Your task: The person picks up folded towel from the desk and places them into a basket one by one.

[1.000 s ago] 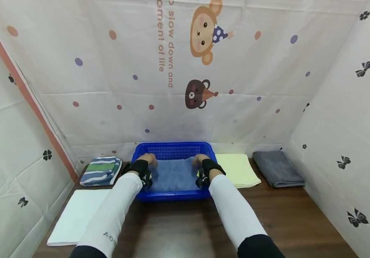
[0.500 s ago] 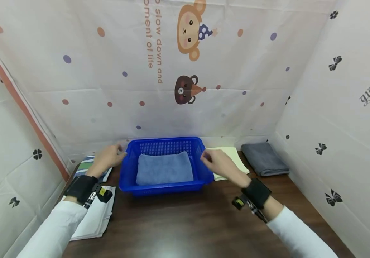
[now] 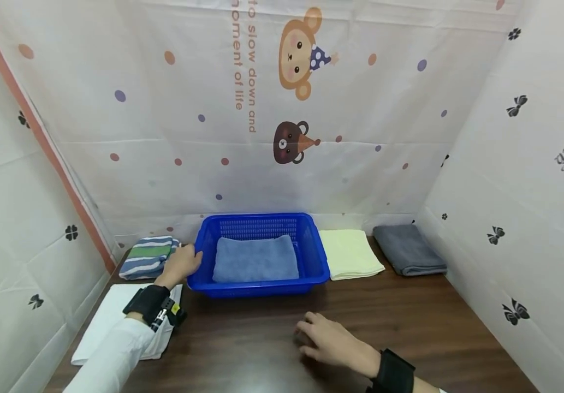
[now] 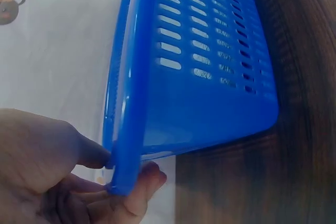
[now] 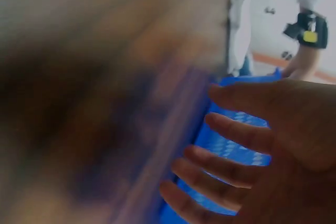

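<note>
A blue plastic basket point(image 3: 262, 289) with slotted walls stands at the back of the wooden table, against the patterned sheet. Inside it lies a folded blue towel point(image 3: 256, 259). My left hand point(image 3: 182, 265) pinches the basket's left rim; the left wrist view has the thumb on one side of the rim point(image 4: 128, 108) and the fingers on the other. Over the table in front of the basket, my right hand point(image 3: 331, 343) has its fingers loosely spread, holding nothing. The right wrist view shows those fingers point(image 5: 226, 166) apart, with the basket behind them.
Left of the basket lie a folded striped towel point(image 3: 146, 259) and, nearer, folded white cloth point(image 3: 107, 319). On the right are a folded pale yellow cloth point(image 3: 350, 254) and a folded grey towel point(image 3: 409, 251). Sheets hang behind and at both sides.
Both hands have left the blue towel inside the basket and moved outward. The left has taken hold of the basket's left rim; the right has come back toward the front of the table.
</note>
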The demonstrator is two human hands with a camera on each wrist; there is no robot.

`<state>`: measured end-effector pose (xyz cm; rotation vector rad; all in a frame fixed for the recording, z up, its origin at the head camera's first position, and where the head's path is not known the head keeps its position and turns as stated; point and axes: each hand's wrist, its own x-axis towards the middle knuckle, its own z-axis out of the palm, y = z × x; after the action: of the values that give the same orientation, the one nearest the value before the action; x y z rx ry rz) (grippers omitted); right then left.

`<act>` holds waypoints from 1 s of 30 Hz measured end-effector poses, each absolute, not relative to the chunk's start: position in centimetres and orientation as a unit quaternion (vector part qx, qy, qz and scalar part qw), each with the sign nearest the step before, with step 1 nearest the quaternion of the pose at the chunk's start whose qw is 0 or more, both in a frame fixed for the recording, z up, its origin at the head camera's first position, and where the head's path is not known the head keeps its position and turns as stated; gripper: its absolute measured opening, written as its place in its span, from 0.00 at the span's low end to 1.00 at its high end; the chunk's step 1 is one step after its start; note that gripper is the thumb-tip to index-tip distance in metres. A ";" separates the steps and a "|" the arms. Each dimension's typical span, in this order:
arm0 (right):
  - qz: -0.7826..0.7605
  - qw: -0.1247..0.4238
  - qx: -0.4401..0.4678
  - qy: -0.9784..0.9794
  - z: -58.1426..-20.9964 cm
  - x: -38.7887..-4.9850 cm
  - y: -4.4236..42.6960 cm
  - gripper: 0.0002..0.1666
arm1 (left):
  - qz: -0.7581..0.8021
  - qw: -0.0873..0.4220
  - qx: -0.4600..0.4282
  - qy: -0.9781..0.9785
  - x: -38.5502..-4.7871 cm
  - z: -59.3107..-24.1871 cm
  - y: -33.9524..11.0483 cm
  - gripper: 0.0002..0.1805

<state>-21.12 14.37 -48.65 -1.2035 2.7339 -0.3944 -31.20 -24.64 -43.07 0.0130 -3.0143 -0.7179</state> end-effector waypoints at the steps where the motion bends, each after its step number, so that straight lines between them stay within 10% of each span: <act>1: -0.127 0.071 -0.407 0.902 -50.5 -21.5 15.4 0.23 | -0.242 0.013 -0.001 -0.970 -31.3 -43.5 -24.4 0.21; 7: -0.122 0.079 -0.450 0.881 -58.7 -23.3 19.2 0.32 | -0.265 -0.009 -0.018 -0.964 -31.0 -45.2 -24.4 0.27; 30: -0.054 0.079 -0.355 0.930 -50.1 -21.2 17.4 0.32 | -0.369 -0.045 0.062 -0.926 -31.1 -46.4 -25.6 0.45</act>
<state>-21.21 17.41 -50.06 -1.0611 2.7832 -0.1619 -31.15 -25.65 -46.44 0.1997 -2.9964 -1.1932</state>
